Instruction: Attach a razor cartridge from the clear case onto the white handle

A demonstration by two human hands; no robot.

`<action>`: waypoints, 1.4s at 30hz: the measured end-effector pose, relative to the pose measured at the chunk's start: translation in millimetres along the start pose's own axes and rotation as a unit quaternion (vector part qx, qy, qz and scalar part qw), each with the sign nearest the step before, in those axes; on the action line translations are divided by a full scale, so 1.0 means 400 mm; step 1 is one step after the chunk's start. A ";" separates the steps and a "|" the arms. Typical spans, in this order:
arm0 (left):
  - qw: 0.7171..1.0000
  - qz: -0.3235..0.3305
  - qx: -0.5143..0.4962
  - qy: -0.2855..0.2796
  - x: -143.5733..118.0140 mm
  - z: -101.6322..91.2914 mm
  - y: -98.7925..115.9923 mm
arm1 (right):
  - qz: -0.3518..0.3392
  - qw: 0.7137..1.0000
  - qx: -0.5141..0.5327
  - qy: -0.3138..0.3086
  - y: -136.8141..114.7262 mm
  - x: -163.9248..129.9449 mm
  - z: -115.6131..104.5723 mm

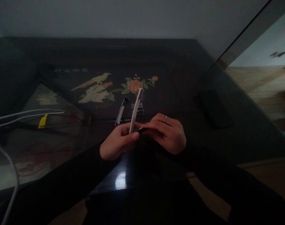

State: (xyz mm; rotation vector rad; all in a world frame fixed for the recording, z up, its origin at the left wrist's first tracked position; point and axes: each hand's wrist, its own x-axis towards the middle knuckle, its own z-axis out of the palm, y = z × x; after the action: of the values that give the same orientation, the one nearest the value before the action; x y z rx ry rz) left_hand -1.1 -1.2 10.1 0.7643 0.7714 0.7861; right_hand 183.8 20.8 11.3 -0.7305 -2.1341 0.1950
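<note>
Left hand [117, 140] grips a white toothbrush [135, 109] by its handle, bristle head tilted up and away. Right hand [168, 132], fingers pinched, touches the handle's lower end. Beyond lie a razor [121, 112] and a small clear case [138, 108] on the dark glossy surface [203, 78].

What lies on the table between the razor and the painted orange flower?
In the head view, the toothbrush head crosses there; a small clear item lies behind it.
</note>
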 end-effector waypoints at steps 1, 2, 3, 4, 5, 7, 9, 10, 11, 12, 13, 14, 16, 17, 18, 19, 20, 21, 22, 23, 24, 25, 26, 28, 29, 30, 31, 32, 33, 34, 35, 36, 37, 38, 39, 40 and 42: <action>1.000 0.000 0.001 0.000 0.000 0.000 0.001 | 0.004 1.000 0.003 -0.002 0.000 0.000 0.000; 1.000 0.001 0.002 0.000 0.000 0.000 0.002 | 0.008 1.000 0.006 -0.005 0.000 0.000 -0.001; 1.000 0.001 0.003 -0.002 0.001 0.000 0.003 | 0.013 1.000 0.008 -0.009 0.000 0.000 -0.002; 1.000 0.000 0.005 -0.004 0.001 0.000 0.004 | 0.016 1.000 0.009 -0.011 -0.001 0.000 -0.003; 1.000 -0.001 0.005 -0.005 0.001 0.000 0.005 | 0.017 1.000 0.010 -0.013 -0.001 0.000 -0.003; 1.000 -0.003 0.009 -0.005 0.000 -0.001 0.007 | 0.020 1.000 0.013 -0.014 -0.001 0.000 -0.004; 1.000 -0.003 0.014 -0.003 -0.001 -0.001 0.006 | 0.022 0.999 0.019 -0.015 -0.001 0.000 -0.004; 1.000 -0.003 0.016 -0.002 -0.001 -0.001 0.006 | 0.024 0.999 0.021 -0.015 0.000 -0.001 -0.004; 1.000 -0.002 0.017 -0.003 -0.002 -0.002 0.006 | 0.026 0.999 0.024 -0.014 0.000 -0.001 -0.004; 1.000 -0.002 0.017 -0.003 -0.002 -0.002 0.005 | 0.026 0.999 0.026 -0.012 0.001 -0.002 -0.003; 1.000 -0.003 0.016 -0.003 -0.002 -0.002 0.005 | 0.026 0.999 0.028 -0.012 0.001 -0.002 -0.003; 1.000 -0.004 0.016 -0.002 -0.003 -0.002 0.005 | 0.025 0.999 0.031 -0.013 0.001 -0.002 -0.004; 1.000 -0.008 0.016 -0.001 -0.003 -0.003 0.007 | 0.024 0.999 0.045 -0.015 0.000 0.000 -0.007; 1.000 -0.010 0.017 0.000 -0.003 -0.003 0.008 | 0.026 0.998 0.060 -0.018 -0.001 0.001 -0.009; 1.000 -0.012 0.017 -0.001 -0.003 -0.002 0.009 | 0.034 0.996 0.081 -0.021 -0.002 0.004 -0.011; 1.000 -0.012 0.017 -0.003 -0.004 -0.002 0.011 | 0.051 0.992 0.109 -0.021 -0.002 0.006 -0.013; 1.000 -0.012 0.016 -0.008 -0.004 -0.001 0.012 | 0.081 0.986 0.145 -0.018 -0.002 0.010 -0.014; 1.000 -0.012 0.015 -0.014 -0.005 -0.001 0.013 | 0.119 0.975 0.185 -0.011 0.000 0.012 -0.015; 1.000 -0.013 0.015 -0.021 -0.006 0.000 0.013 | 0.165 0.960 0.227 -0.002 0.003 0.015 -0.014; 0.999 -0.016 0.016 -0.031 -0.007 0.001 0.013 | 0.211 0.941 0.265 0.007 0.008 0.017 -0.012; 0.999 -0.022 0.021 -0.044 -0.009 0.001 0.011 | 0.248 0.921 0.299 0.011 0.012 0.019 -0.009; 0.997 -0.029 0.029 -0.060 -0.010 0.002 0.010 | 0.274 0.904 0.328 0.003 0.017 0.020 -0.006; 0.996 -0.035 0.039 -0.077 -0.011 0.002 0.007 | 0.287 0.891 0.350 -0.020 0.020 0.021 -0.002; 0.991 -0.041 0.065 -0.112 -0.013 0.000 0.003 | 0.276 0.873 0.392 -0.091 0.022 0.022 0.005; 0.988 -0.040 0.078 -0.127 -0.013 -0.001 0.001 | 0.262 0.864 0.411 -0.127 0.020 0.022 0.007; 0.985 -0.038 0.091 -0.138 -0.013 -0.002 0.000 | 0.248 0.854 0.430 -0.155 0.017 0.022 0.009; 0.983 -0.039 0.103 -0.147 -0.014 -0.003 -0.001 | 0.239 0.845 0.446 -0.173 0.013 0.022 0.011; 0.980 -0.043 0.116 -0.153 -0.014 -0.004 -0.001 | 0.236 0.836 0.462 -0.180 0.009 0.022 0.012; 0.978 -0.054 0.126 -0.159 -0.013 -0.004 -0.001 | 0.239 0.828 0.475 -0.176 0.006 0.022 0.013; 0.975 -0.069 0.134 -0.164 -0.013 -0.004 0.000 | 0.246 0.823 0.486 -0.164 0.004 0.022 0.014; 0.973 -0.087 0.136 -0.165 -0.012 -0.004 0.000 | 0.253 0.819 0.496 -0.141 0.003 0.023 0.014; 0.972 -0.106 0.132 -0.164 -0.010 -0.003 0.001 | 0.261 0.814 0.507 -0.109 0.005 0.024 0.014; 0.972 -0.121 0.125 -0.157 -0.008 -0.002 0.003 | 0.270 0.810 0.516 -0.069 0.008 0.026 0.012; 0.974 -0.129 0.117 -0.146 -0.006 -0.002 0.004 | 0.275 0.807 0.523 -0.020 0.012 0.029 0.009; 0.977 -0.129 0.112 -0.132 -0.004 -0.002 0.006 | 0.277 0.804 0.525 0.030 0.018 0.033 0.005; 0.980 -0.119 0.110 -0.113 -0.001 -0.002 0.008 | 0.276 0.803 0.521 0.080 0.025 0.037 -0.001; 0.989 -0.077 0.104 -0.069 0.003 -0.005 0.013 | 0.266 0.810 0.498 0.160 0.039 0.043 -0.016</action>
State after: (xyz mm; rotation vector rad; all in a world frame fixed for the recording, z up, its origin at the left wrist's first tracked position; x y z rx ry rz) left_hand -4.0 2.8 12.9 0.9240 0.7841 0.5139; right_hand 187.3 42.5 20.8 -0.6109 -1.1720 1.2830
